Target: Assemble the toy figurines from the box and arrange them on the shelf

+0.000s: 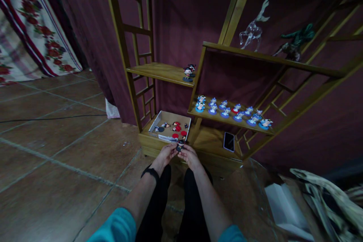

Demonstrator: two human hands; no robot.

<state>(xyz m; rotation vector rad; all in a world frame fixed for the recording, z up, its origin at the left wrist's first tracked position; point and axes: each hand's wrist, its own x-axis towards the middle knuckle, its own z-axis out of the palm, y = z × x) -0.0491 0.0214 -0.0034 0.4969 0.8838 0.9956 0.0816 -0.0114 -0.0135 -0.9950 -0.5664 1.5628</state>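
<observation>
Both my left hand (168, 153) and my right hand (189, 155) are closed on one small figurine (180, 144), held upright between them just in front of the box. It has dark hair and a dark base. Right behind it, an open cardboard box (185, 115) on the low shelf holds several more figurines, lying loose, and red and dark round bases. On the left middle shelf (157, 71) stand two similar dark-haired figurines (187, 73), one behind the other at its right end.
Two rows of blue-and-white figurines (225, 112) fill the right shelf. A phone (229, 141) lies below them. Above stand a clear glass deer (252, 32) and a dark green statue (297, 41). A white box (286, 208) and fabric lie on the floor at right.
</observation>
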